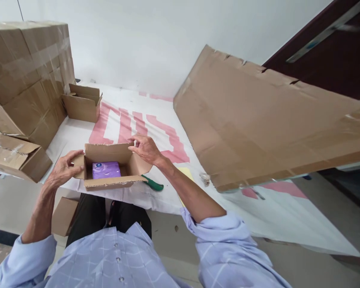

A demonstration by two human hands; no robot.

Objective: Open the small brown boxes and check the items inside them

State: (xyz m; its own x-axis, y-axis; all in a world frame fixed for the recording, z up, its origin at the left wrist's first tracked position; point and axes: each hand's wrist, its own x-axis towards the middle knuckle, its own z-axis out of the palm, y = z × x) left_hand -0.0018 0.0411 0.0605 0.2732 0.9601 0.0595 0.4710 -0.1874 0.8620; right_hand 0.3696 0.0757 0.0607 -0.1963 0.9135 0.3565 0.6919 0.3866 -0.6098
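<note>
1. Landmark: carton (111, 183), top flaps spread, standing at the near edge of the cloth-covered table (69, 144). Below it and to its left, nearer the body: a brown cardboard box (64, 216).
2. Purple packet (106, 170): inside the carton, toward its left end, labelled side up. Lies between the two hands, clear of all fingers; the left fingers are the closer.
3. Left hand (63, 168): at the carton's left end. Thumb and fingers partly curled, end flap held between them.
4. Green tool (154, 185): just right of the carton's near right corner, one end hidden by a flap.
5. Right hand (145, 148): at the carton's far right corner. Thumb and forefinger slightly parted at the back flap's end; cannot tell whether they pinch it.
6. Taped carton (15, 156): left of the carton, well apart.
7. Large cardboard sheet (258, 120): right of the carton, tilted.
8. Small box (81, 108): beyond the carton, leftward, flaps up, beside stacked boxes (33, 76).
</note>
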